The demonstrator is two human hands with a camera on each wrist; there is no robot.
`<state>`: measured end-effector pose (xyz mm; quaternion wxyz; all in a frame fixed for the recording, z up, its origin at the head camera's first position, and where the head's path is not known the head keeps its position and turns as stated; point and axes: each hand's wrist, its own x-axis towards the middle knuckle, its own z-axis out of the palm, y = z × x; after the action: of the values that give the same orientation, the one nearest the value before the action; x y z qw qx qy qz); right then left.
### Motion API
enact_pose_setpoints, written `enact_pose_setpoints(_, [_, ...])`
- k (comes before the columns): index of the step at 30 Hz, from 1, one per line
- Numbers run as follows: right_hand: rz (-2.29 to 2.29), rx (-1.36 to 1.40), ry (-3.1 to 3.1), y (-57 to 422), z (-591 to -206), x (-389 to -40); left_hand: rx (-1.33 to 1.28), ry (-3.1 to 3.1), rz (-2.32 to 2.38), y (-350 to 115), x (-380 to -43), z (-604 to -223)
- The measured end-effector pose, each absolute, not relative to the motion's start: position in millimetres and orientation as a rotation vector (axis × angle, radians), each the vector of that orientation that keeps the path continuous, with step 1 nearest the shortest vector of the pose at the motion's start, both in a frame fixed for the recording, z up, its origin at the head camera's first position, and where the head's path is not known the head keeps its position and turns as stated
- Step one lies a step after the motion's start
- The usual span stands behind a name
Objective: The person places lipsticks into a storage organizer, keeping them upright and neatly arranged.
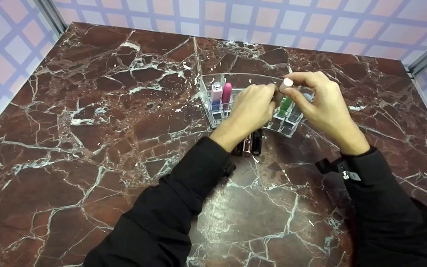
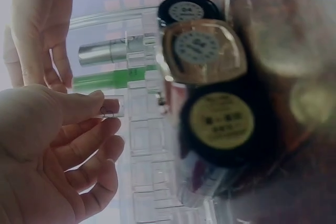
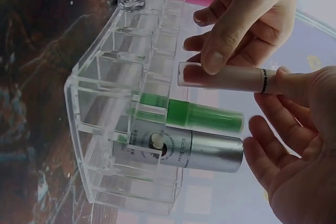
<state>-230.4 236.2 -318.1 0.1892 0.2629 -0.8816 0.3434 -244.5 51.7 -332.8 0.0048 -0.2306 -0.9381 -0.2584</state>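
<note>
Both hands hold one pale pink tube [image 1: 286,84] above a clear acrylic organizer [image 1: 213,115]. My left hand [image 1: 271,93] pinches it from the left, with the thumb pressing on the tube [image 3: 220,77]. From the right, my right hand [image 1: 292,88] grips its far end near a black band. Below the tube, a green tube [image 3: 205,116] and a silver tube [image 3: 205,150] stand in the organizer's slots [image 3: 105,129]. In the left wrist view the left thumb covers the tube's end [image 2: 111,107].
A pink lipstick [image 1: 227,92] and a pale pink-and-blue tube [image 1: 217,92] stand in the organizer's left slots. Three dark lipsticks [image 1: 248,145] lie on the marble table [image 1: 87,129] just in front, partly under my left wrist; one is bronze [image 2: 202,48].
</note>
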Motion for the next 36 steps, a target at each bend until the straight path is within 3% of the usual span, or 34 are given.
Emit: enact_pose_setpoints(36, [0.899, 0.648, -2.592, 240.4, -327.1, -236.1, -0.735, -2.925, -0.716, 52.4, -252.5, -341.5])
